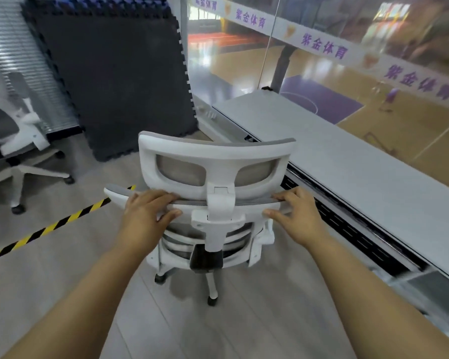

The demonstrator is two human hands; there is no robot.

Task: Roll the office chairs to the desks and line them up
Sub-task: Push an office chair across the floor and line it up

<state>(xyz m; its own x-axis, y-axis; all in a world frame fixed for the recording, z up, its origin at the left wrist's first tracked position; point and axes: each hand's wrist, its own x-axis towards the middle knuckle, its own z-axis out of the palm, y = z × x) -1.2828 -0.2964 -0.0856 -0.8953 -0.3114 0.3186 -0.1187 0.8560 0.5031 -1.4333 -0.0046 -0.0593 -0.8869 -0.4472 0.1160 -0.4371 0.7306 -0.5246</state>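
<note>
The chair (219, 203) stands upright on the floor just beside the long white surface (347, 161), its back toward the person and its seat facing away. Both arms reach forward. The left hand (147, 211) and right hand (296, 213) grip the backrest's top edge, fingers over, thumbs under. A band (322, 46) on the glass reads "紫金体育" in purple.

Your 12 to 2 o'clock: white band (358, 57) runs across glass wall (309, 81). Purple characters 紫金体育 (323, 47) repeat along the band, four copies in your view. Leftmost copy is cut by top frame edge.
</note>
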